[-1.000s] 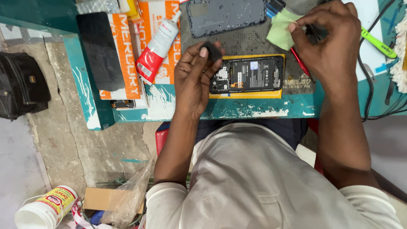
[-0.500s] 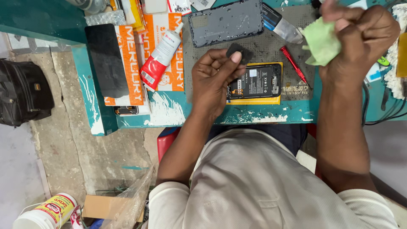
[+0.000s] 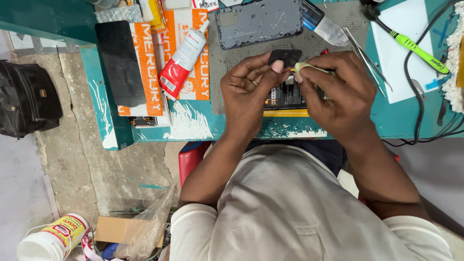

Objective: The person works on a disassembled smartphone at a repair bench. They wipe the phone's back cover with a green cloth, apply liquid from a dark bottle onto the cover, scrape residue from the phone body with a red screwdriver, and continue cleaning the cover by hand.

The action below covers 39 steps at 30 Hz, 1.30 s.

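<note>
The bench (image 3: 401,123) is teal and spans the top of the view, with a grey mat (image 3: 338,21) on it. A black bag (image 3: 26,99) sits on the floor at far left. On the mat lies a grey back cover (image 3: 258,21), well above both hands. An open phone (image 3: 286,95) with a yellow edge lies on the mat directly under the hands, mostly hidden by them. The left hand (image 3: 249,92) pinches a small black part (image 3: 285,56) between thumb and fingertips, holding it just above the phone. The right hand (image 3: 338,94) is closed on a pale green cloth (image 3: 307,66), its fingers pressing the cloth against the right edge of the part. A red-and-white tube (image 3: 182,60) lies left of the left hand, well apart. Tweezers (image 3: 365,55) lie just above the right hand. A green-handled brush (image 3: 411,46) lies at upper right.
</note>
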{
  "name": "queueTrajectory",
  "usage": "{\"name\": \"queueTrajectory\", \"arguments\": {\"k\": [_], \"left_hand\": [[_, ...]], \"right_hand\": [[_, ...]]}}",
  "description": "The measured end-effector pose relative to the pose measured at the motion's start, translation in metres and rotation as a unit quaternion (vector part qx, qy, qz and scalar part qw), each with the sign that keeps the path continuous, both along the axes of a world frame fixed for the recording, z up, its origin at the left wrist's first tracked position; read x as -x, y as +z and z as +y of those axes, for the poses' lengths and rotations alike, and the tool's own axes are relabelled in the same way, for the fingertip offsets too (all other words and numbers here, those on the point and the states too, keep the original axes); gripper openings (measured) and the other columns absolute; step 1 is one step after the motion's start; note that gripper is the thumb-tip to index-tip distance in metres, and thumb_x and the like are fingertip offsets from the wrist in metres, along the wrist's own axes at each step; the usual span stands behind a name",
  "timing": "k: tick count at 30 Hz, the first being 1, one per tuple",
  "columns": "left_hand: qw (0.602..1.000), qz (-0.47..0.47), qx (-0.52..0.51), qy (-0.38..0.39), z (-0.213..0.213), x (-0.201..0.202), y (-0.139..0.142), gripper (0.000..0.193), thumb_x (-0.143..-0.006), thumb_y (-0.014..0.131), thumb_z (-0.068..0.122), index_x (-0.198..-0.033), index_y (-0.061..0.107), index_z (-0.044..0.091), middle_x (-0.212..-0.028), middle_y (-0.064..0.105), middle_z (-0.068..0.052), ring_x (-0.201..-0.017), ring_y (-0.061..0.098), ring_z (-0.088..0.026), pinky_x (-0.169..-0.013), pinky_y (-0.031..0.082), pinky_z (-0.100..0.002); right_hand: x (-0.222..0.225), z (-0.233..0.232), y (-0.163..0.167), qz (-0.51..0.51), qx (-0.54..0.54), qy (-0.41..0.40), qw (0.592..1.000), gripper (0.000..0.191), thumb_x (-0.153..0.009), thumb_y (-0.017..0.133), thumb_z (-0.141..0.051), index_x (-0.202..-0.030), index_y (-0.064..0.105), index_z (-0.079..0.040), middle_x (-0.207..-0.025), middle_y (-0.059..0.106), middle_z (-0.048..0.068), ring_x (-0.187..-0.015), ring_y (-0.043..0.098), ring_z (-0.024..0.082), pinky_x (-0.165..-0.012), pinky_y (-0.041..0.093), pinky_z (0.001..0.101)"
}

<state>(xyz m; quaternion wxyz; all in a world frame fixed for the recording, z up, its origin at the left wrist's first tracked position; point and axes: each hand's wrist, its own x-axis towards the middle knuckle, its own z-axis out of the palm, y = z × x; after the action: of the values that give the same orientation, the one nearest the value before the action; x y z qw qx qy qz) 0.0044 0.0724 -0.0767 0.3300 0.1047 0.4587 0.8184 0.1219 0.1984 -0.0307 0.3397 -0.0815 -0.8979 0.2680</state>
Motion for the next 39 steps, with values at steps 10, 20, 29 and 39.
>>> {"name": "queueTrajectory", "arguments": {"k": [10, 20, 29, 39], "left_hand": [[0.997, 0.067, -0.029, 0.032, 0.000, -0.024, 0.000, 0.009, -0.104, 0.070, -0.010, -0.112, 0.066, -0.009, -0.105, 0.073, -0.011, -0.098, 0.070, -0.010, -0.090, 0.057, -0.022], [0.994, 0.077, -0.063, 0.042, -0.003, -0.029, -0.006, 0.010, -0.105, 0.067, -0.011, -0.114, 0.064, -0.007, -0.117, 0.072, -0.015, -0.110, 0.069, -0.014, -0.100, 0.057, -0.027], [0.991, -0.040, -0.123, 0.022, 0.000, -0.022, -0.001, 0.006, -0.107, 0.064, -0.004, -0.111, 0.062, 0.000, -0.111, 0.074, -0.020, -0.106, 0.074, -0.025, -0.102, 0.062, -0.041], [0.996, 0.044, -0.060, 0.056, 0.002, -0.028, 0.000, 0.007, -0.106, 0.068, -0.009, -0.107, 0.063, -0.007, -0.108, 0.073, -0.018, -0.102, 0.071, -0.018, -0.097, 0.058, -0.031]], "right_hand": [[-0.003, -0.015, -0.004, -0.033, -0.057, -0.034, 0.997, 0.033, -0.101, 0.075, 0.011, -0.131, 0.068, -0.001, -0.119, 0.062, 0.013, -0.109, 0.060, 0.031, -0.093, 0.052, 0.0407], [-0.002, -0.031, -0.006, 0.012, 0.158, -0.045, 0.986, 0.011, -0.115, 0.067, 0.003, -0.126, 0.065, 0.005, -0.114, 0.064, 0.014, -0.102, 0.065, 0.021, -0.084, 0.053, 0.0311], [-0.009, -0.008, -0.017, 0.104, 0.502, 0.003, 0.859, 0.011, -0.114, 0.069, -0.003, -0.122, 0.069, 0.005, -0.111, 0.069, 0.009, -0.088, 0.061, 0.011, -0.080, 0.052, 0.0228], [0.002, -0.013, 0.009, 0.022, -0.058, -0.053, 0.997, 0.026, -0.095, 0.081, 0.011, -0.116, 0.070, 0.000, -0.108, 0.063, 0.014, -0.100, 0.061, 0.031, -0.083, 0.051, 0.0409]]}}
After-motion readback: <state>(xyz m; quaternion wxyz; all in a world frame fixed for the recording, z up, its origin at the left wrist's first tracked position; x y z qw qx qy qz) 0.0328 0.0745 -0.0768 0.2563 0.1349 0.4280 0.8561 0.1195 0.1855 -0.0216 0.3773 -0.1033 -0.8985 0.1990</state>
